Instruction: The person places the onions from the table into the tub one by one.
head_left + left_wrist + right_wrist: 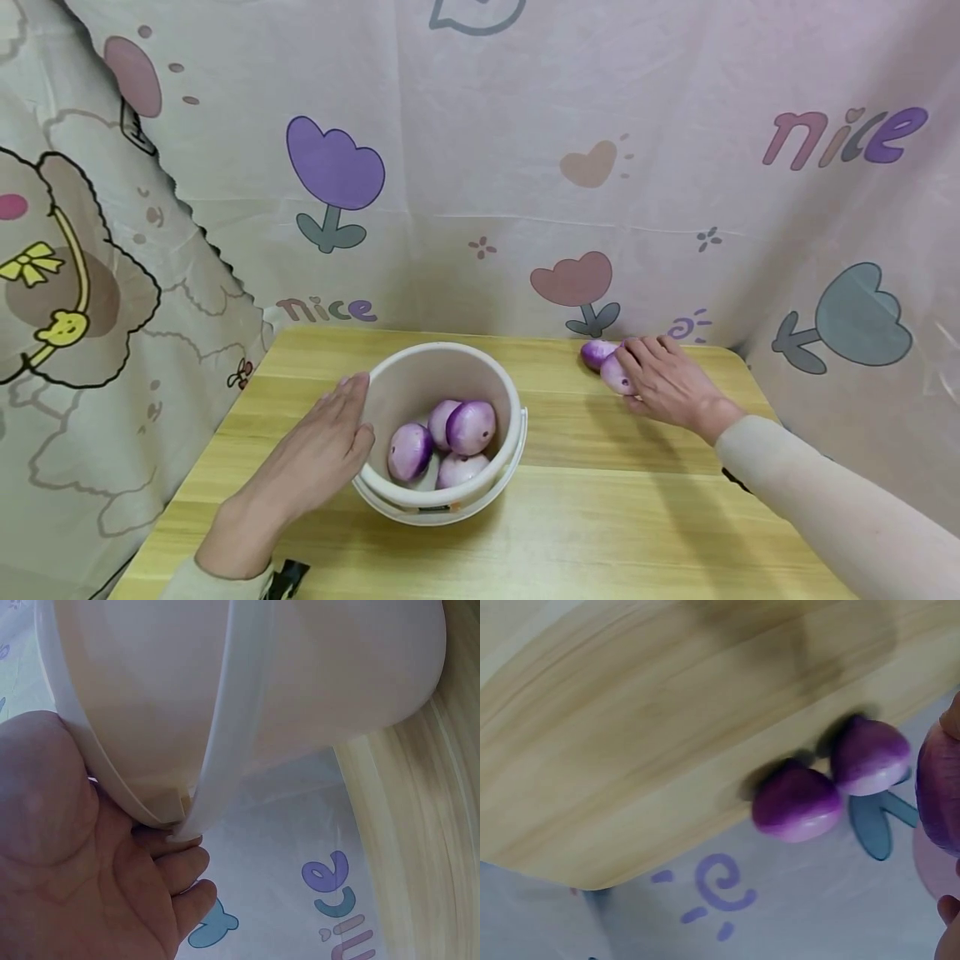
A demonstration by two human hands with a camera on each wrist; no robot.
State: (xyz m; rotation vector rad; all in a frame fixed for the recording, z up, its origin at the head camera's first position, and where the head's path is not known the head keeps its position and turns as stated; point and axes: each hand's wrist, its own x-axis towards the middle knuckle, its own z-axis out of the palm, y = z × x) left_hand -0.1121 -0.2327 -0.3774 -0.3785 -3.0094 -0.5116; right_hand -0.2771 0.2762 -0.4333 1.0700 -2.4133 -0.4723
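Observation:
My left hand [311, 454] lies with straight fingers against the left side of a white bucket [498, 367], the thumb by its rim. In the left wrist view, the fingers [191, 870] reach past the rim near the end of the bucket's handle [240, 697]. Several purple-and-white onions [471, 427] lie inside the bucket. At the far right of the table, my right hand [663, 383] grips an onion [939, 787], the fingers curled over it. Another onion [597, 354] sits just left of that hand. The right wrist view shows two onions [795, 802] side by side on the tabletop.
The wooden table [585, 517] ends at the back against a printed curtain [450, 167] with flowers and lettering. A second curtain [75, 450] hangs along the left side. The bucket stands left of the table's middle, its handle lowered toward the front.

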